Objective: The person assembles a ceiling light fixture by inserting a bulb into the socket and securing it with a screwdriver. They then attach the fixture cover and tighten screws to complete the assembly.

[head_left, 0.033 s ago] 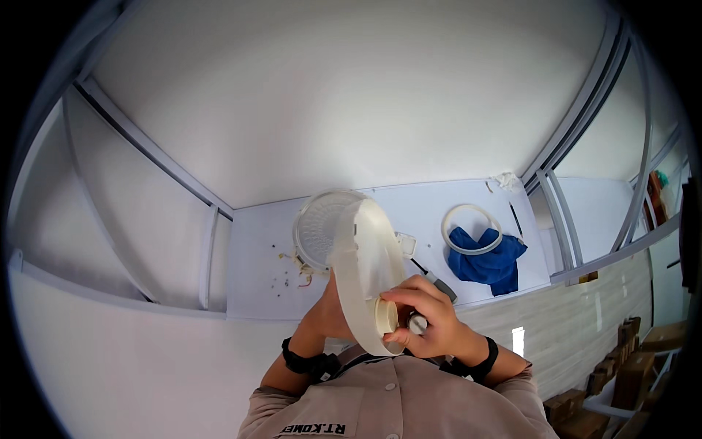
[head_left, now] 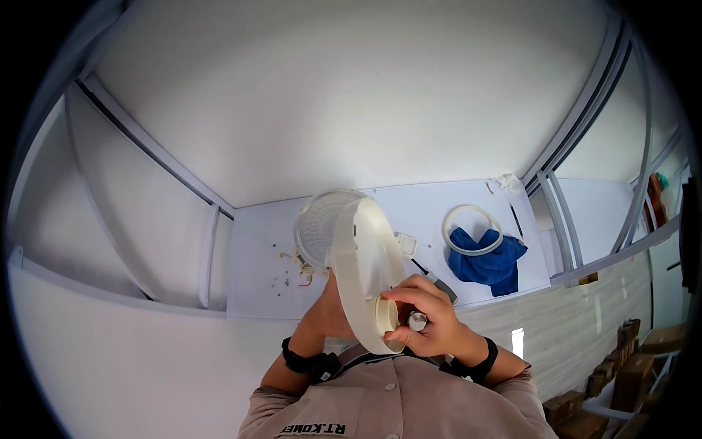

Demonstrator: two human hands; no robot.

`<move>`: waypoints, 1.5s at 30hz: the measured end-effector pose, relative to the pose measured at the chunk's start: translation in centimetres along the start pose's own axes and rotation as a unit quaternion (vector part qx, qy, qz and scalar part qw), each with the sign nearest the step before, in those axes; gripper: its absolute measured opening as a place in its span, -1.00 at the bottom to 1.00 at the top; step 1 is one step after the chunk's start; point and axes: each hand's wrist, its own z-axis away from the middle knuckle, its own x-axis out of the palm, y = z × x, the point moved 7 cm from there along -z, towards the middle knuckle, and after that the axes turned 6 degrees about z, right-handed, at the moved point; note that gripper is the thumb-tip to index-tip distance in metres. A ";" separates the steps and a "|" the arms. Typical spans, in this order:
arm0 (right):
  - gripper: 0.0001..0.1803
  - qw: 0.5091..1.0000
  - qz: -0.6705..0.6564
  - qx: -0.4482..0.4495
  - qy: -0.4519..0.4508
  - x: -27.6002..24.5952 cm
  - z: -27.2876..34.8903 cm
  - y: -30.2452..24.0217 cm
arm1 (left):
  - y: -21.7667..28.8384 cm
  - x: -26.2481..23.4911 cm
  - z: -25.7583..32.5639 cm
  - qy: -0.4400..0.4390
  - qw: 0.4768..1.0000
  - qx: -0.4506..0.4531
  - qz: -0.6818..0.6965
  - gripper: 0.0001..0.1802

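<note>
A white round plastic housing (head_left: 349, 271) is held up on edge in front of my chest, its hollow side turned to the right. My left hand (head_left: 326, 311) grips it from the left; most of those fingers are hidden behind its wall. At the housing's lower right, my right hand (head_left: 436, 316) pinches a cream round cap (head_left: 387, 315) between thumb and index finger. A cylinder with a shiny metal end (head_left: 417, 320) also sits within the right hand, its far part hidden by the fingers. Whether the cap is attached to the housing, I cannot tell.
On the white table (head_left: 256, 219) lie a round ribbed cover (head_left: 313, 234), small loose parts and wires (head_left: 303, 272), and a small white plate (head_left: 406, 244). A grey-handled screwdriver (head_left: 443, 289) is near my right hand. Farther right, a white ring (head_left: 451, 215) rests on a blue cloth (head_left: 486, 267).
The housing has shifted very slightly in my hands. Both hands keep their grip, and the things on the table have not moved.
</note>
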 end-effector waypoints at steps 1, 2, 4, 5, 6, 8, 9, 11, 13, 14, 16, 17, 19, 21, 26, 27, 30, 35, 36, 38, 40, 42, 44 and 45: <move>-0.41 1.000 -0.007 0.005 -0.003 0.0 0.1 0.3 | -0.3 -0.1 0.2 0.009 1.000 -0.013 0.019 0.45; -0.41 1.000 -0.009 0.011 -0.005 0.1 0.1 0.3 | 0.0 0.0 0.2 0.013 1.000 -0.021 0.016 0.45; -0.39 1.000 -0.011 0.023 -0.009 0.0 0.1 0.2 | 0.7 0.1 0.0 0.021 0.999 -0.038 0.021 0.44; -0.39 0.999 -0.019 0.026 -0.011 0.1 0.1 0.3 | 0.9 0.2 0.0 0.025 0.998 -0.047 0.027 0.44; -0.39 0.999 -0.027 0.029 -0.013 0.1 0.1 0.3 | 0.8 0.4 0.0 0.031 0.997 -0.057 0.044 0.43; -0.39 0.999 -0.030 0.029 -0.019 0.2 0.1 0.3 | 0.9 0.5 0.2 0.035 0.992 -0.091 0.085 0.38; -0.39 0.999 -0.025 0.026 -0.025 0.2 0.0 0.2 | 1.1 0.5 0.4 0.032 0.987 -0.116 0.110 0.33; -0.41 0.999 -0.025 0.025 -0.035 0.2 -0.1 0.0 | 1.3 0.4 0.2 0.017 0.989 -0.103 0.104 0.22; -0.44 0.998 -0.035 0.028 -0.046 0.5 -0.1 -0.2 | 1.7 0.1 -0.3 -0.006 0.999 -0.029 0.041 0.09; -0.47 0.997 -0.040 0.036 -0.054 0.5 -0.1 -0.4 | 1.9 0.0 -0.2 -0.001 0.999 -0.026 0.026 0.04; -0.50 0.995 -0.050 0.050 -0.071 0.7 -0.1 -0.7 | 2.6 -0.3 0.3 0.010 1.000 -0.019 -0.005 -0.07; -0.50 0.996 -0.038 0.035 -0.077 0.7 -0.1 -0.7 | 3.9 -0.2 0.1 -0.042 0.981 0.056 -0.179 -0.03; -0.48 0.996 -0.016 0.003 -0.089 0.7 0.2 -0.5 | 5.3 -0.3 -0.2 -0.085 0.920 0.133 -0.360 0.05; -0.46 0.995 -0.017 -0.006 -0.093 0.5 0.2 -0.6 | 5.4 0.1 0.5 -0.009 0.970 0.074 -0.232 0.13; -0.43 0.995 -0.016 -0.010 -0.101 0.2 0.0 -1.2 | 4.7 -0.7 0.9 -0.011 0.986 0.077 -0.146 0.26; -0.42 0.995 -0.009 -0.010 -0.102 0.2 -0.1 -1.3 | 6.0 -0.4 0.3 -0.013 0.974 0.104 -0.199 0.25; -0.42 0.993 0.024 -0.040 -0.112 0.1 -0.1 -1.2 | 6.0 -0.2 0.1 -0.032 0.963 0.105 -0.248 0.29; -0.44 0.990 0.043 -0.081 -0.105 0.2 -0.6 -1.0 | 2.4 -0.6 1.1 -0.030 0.993 -0.043 -0.107 0.45; -0.45 0.990 0.048 -0.085 -0.102 0.1 -0.7 -0.9 | 2.3 -0.6 0.8 -0.040 0.989 -0.036 -0.135 0.47; -0.45 0.990 0.058 -0.085 -0.093 0.0 -0.9 -0.8 | 1.8 -0.5 0.5 -0.035 0.989 -0.050 -0.138 0.49; -0.46 0.992 0.066 -0.078 -0.080 0.0 -1.2 -0.7 | 0.6 -0.6 0.3 -0.007 0.992 -0.090 -0.085 0.48; -0.43 0.992 0.063 -0.075 -0.081 0.1 -1.5 -0.7 | 0.1 -0.6 0.1 -0.017 0.993 -0.093 -0.065 0.52; -0.42 0.991 0.077 -0.069 -0.081 0.0 -1.8 -0.5 | -0.6 -0.7 0.2 -0.019 0.994 -0.095 -0.059 0.56; -0.41 0.990 0.091 -0.065 -0.081 0.0 -2.0 -0.3 | -1.0 -0.8 0.3 -0.016 0.993 -0.096 -0.063 0.58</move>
